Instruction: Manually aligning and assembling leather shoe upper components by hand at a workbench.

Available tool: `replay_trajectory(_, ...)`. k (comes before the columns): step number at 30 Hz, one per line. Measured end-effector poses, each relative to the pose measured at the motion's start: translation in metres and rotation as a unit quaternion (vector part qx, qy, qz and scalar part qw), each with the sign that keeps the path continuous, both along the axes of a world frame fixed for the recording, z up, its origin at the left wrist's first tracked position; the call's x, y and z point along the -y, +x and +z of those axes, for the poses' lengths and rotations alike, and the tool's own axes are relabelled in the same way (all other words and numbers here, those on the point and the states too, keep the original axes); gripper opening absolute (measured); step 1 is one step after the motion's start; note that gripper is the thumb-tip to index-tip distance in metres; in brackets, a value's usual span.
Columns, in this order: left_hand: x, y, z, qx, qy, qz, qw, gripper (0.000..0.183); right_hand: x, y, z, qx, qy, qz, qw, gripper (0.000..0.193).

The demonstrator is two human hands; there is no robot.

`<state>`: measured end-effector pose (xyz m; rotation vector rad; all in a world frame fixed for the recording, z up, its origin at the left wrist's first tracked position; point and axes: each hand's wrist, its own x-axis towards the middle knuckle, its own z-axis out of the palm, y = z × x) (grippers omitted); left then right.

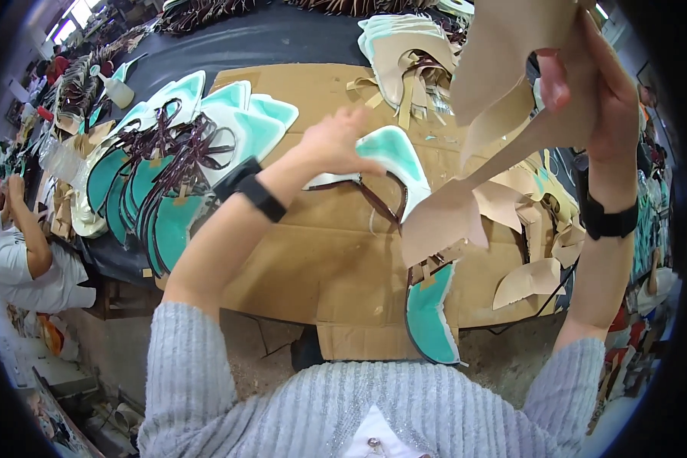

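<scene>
High on the right, my right hand (611, 114) grips a large beige cut piece (492, 65) of leather-like sheet, with a finger or thumb tip showing at its curved cut-out. Its narrow strip runs down to a wide beige end (439, 221). My left hand (332, 145) is open, fingers stretched out and slightly blurred, over the edge of a white and turquoise shaped piece (393, 149). I cannot tell whether it touches that piece. Dark brown strips (382, 206) lie along it. A turquoise end with dark edging (433, 313) overhangs the front of the cardboard, below the beige end.
Brown cardboard (282, 267) covers the black table. To the left lies a pile of white and turquoise pieces (244, 126) with dark straps. Beige cut pieces (530, 282) lie right, others (404, 57) behind. A white bottle (117, 90) stands far left, near another person (30, 252).
</scene>
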<state>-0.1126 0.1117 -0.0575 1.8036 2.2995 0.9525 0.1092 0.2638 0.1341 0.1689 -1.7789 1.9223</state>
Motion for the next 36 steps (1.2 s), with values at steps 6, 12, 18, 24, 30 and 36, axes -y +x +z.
replay_trajectory(6, -0.004, 0.022, 0.000, -0.030, -0.257, 0.067, 0.964, 0.086, 0.028, -0.010, -0.007, 0.052, 0.009, -0.017, 0.998, 0.040)
replay_trajectory(12, 0.018, -0.011, -0.004, 0.109, -0.083, 0.089, 0.987, 0.057, 0.047, -0.028, -0.014, 0.112, -0.122, -0.010, 0.986, 0.035)
replay_trajectory(18, 0.028, 0.011, 0.121, 0.421, 0.308, -0.200, 0.829, 0.045, 0.040, -0.034, -0.001, 0.208, -0.049, 0.019, 0.977, 0.036)
replay_trajectory(24, 0.038, 0.012, 0.168, 0.276, 0.325, -0.493, 0.758, 0.018, 0.037, -0.013, 0.020, 0.175, 0.143, 0.006, 0.974, 0.025)
replay_trajectory(30, 0.100, 0.047, 0.187, 0.191, 0.251, -0.138, 0.939, 0.015, 0.030, 0.036, 0.038, 0.144, 0.174, 0.031, 0.974, 0.028)
replay_trajectory(36, 0.198, 0.049, 0.165, 0.234, 0.186, -0.061, 0.952, 0.014, 0.051, 0.041, 0.031, 0.079, 0.145, 0.111, 0.980, 0.033)
